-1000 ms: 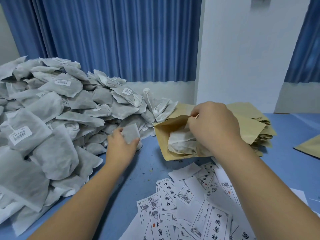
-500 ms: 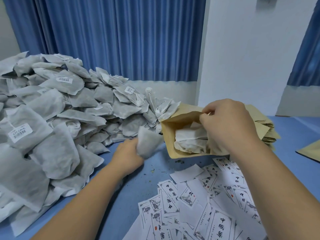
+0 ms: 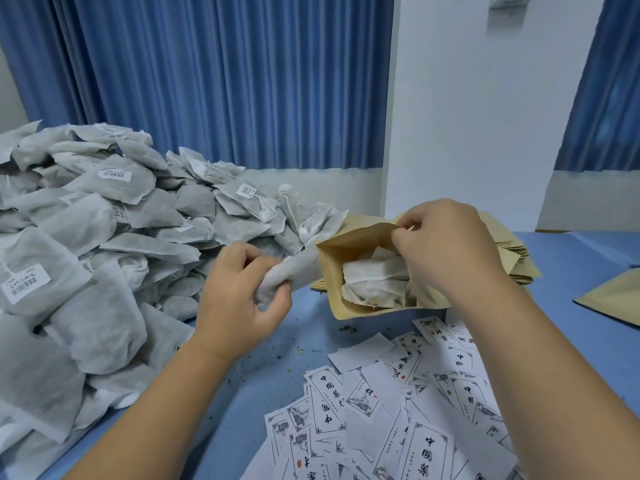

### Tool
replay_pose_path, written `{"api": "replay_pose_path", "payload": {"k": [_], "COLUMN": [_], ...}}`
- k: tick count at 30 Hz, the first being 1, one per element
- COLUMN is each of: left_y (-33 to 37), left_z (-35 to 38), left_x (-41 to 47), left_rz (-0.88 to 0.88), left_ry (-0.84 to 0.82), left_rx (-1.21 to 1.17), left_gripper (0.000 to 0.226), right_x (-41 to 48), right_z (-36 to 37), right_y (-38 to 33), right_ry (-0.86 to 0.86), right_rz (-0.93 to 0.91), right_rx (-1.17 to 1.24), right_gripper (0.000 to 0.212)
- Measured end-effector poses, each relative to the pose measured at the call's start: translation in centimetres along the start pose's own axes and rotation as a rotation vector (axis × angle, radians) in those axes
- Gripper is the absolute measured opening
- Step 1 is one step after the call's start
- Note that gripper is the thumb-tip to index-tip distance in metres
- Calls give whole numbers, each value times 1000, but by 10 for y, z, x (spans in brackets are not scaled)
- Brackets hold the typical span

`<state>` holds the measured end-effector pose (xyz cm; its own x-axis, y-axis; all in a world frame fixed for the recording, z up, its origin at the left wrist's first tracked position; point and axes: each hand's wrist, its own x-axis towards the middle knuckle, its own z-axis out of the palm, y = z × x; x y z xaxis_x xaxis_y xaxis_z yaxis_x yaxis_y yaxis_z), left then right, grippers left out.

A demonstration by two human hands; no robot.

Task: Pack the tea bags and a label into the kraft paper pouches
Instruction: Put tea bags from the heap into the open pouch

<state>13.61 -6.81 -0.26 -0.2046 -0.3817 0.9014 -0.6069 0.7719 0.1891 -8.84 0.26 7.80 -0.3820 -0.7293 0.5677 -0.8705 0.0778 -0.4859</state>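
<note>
1. While the left grip [image 3: 239, 296] is curled round a rolled tea bag [image 3: 294, 271] whose far end sits at the left edge of the mouth of the kraft pouch [image 3: 346, 308], the bag could catch on that edge and crumple rather than slide in.
2. The right grip [image 3: 446, 247] pinches the pouch's upper lip, holding the mouth open over the worktop [image 3: 277, 375]. A slipped pinch would likely let it collapse.
3. Inside, the packed tea bags [image 3: 374, 282] bulge near the mouth, so a hard push might spill them or split the paper.
4. Below the pouch the labels [image 3: 398, 410] lie loose. None shows inside, so one could be forgotten.
5. The left forearm passes close by the heap of tea bags [image 3: 104, 220], and a careless sweep may drag some off.
</note>
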Motion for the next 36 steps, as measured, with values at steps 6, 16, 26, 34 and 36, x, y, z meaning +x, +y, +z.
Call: {"api": "replay_pose_path", "payload": {"k": [6, 16, 26, 34, 36], "left_y": [30, 76, 90, 91, 88], "left_z": [4, 16, 24, 16, 12], "left_x": [5, 12, 44, 64, 68], "left_rz": [93, 44, -120, -28, -48], "left_ry": [70, -142, -339, -672, -436], "left_rx": [-53, 114, 213, 26, -49], "left_gripper": [33, 28, 9, 17, 16], "right_x": [0, -9, -15, -2, 1], "right_z": [-1, -2, 6, 5, 2], "right_y": [0, -14, -26, -2, 3], "right_ry": [-8, -32, 87, 71, 53], "right_rz": [-7, -81, -268, -235, -232], "right_rx": [-4, -48, -164, -142, -137], "right_gripper": [17, 20, 27, 23, 23]}}
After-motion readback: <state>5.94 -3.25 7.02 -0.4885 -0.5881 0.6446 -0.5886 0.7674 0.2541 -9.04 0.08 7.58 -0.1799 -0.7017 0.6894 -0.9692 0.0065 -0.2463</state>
